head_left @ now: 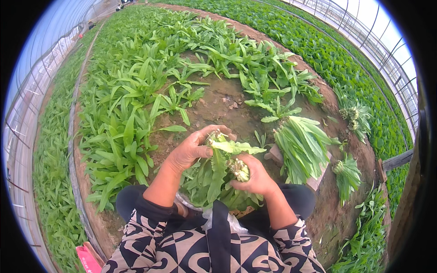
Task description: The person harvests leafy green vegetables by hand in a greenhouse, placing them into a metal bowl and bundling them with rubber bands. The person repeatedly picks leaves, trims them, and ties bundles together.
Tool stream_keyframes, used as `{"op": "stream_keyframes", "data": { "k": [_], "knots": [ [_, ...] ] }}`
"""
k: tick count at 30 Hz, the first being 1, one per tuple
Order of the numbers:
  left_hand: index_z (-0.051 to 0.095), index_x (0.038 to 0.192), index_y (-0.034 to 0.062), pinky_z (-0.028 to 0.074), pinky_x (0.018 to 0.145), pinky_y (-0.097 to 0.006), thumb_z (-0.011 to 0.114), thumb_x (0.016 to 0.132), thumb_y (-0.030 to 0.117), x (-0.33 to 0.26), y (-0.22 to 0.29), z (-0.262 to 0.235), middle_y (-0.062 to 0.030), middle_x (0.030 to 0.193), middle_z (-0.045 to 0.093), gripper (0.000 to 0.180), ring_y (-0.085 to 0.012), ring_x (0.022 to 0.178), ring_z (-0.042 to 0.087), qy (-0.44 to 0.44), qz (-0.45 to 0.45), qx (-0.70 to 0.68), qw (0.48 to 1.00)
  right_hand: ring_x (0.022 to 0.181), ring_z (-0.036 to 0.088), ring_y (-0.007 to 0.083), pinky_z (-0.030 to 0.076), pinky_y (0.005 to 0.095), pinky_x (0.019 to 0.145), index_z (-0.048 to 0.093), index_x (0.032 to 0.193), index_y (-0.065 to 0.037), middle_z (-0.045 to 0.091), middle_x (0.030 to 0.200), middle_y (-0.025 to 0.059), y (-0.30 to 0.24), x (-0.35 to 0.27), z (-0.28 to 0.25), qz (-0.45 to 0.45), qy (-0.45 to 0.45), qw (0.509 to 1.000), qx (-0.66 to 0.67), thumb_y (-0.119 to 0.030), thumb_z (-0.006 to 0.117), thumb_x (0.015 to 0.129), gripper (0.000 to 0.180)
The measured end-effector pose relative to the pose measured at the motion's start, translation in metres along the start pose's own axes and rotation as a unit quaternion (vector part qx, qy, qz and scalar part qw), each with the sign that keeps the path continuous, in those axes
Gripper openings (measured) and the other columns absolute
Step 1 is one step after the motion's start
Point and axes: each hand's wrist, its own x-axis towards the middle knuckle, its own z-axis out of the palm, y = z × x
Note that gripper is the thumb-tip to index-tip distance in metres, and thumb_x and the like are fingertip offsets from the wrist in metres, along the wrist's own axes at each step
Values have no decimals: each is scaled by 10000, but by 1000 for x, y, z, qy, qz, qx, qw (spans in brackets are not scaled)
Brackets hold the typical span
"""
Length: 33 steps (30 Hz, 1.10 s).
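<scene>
Just above my lap, my left hand (195,144) is closed round the pale root end of a few leafy greens (218,170), whose long leaves hang downward. Close beside it, my right hand (257,177) grips a bunch of the same greens (240,169) by its cut whitish stem ends. The leaves of both overlap over my knees, so I cannot tell where one lot ends and the other begins. To the right lies a large pile of long-leaved greens (302,146), stem ends toward me and the left, resting on a board (319,175).
Uncut leafy plants (132,100) grow in front and to the left. Bare brown soil (218,107) lies before me. Two smaller bundles, one far right (357,118) and one nearer (347,176), sit on the soil. A pink package (88,259) is at the lower left.
</scene>
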Motion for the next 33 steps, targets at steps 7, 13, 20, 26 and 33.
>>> {"op": "stream_keyframes", "data": {
  "k": [7, 13, 20, 26, 33],
  "knots": [
    [583, 1189, -24, 491, 875, -286, 726, 784, 75, 1, 30, 19, -44, 1063, 645, 441, -126, 956, 607, 173, 36, 116, 977, 1253, 496, 239, 377, 337, 1053, 589, 1203, -20, 461, 1417, 119, 3, 1, -12, 35, 23, 977, 209, -68, 766, 612, 619],
    [620, 1152, 6, 499, 852, -393, 752, 748, 273, -1, 67, 22, -163, 1065, 653, 502, -354, 947, 640, 182, 35, 627, 757, 1108, 576, 158, 422, 293, 1001, 554, 1280, -7, 615, 1225, 68, -7, 4, -29, 86, 146, 954, 246, -32, 705, 642, 657],
    [586, 1112, -2, 426, 940, -452, 712, 822, 266, 23, -27, 72, -156, 1123, 590, 414, -379, 1081, 519, 236, 153, 521, 806, 983, 569, 103, 473, 275, 890, 548, 1238, -26, 625, 1093, 32, -2, 18, -4, 68, 219, 936, 268, -68, 767, 698, 584],
    [585, 1116, 8, 419, 940, -456, 721, 812, 276, 29, -36, 74, -144, 1155, 591, 428, -366, 1089, 515, 248, 228, 569, 750, 989, 572, 114, 474, 282, 890, 534, 1246, -32, 620, 1097, 36, 0, 10, -10, 92, 227, 940, 237, -106, 790, 709, 600],
    [545, 1214, 15, 365, 1033, -463, 612, 904, 312, 29, -41, 84, -170, 1288, 547, 435, -376, 1206, 480, 173, 248, 454, 838, 999, 575, 132, 469, 289, 902, 507, 1277, -44, 610, 1118, 29, -1, 9, -8, 20, 234, 919, 315, -181, 882, 672, 724]
  ]
}}
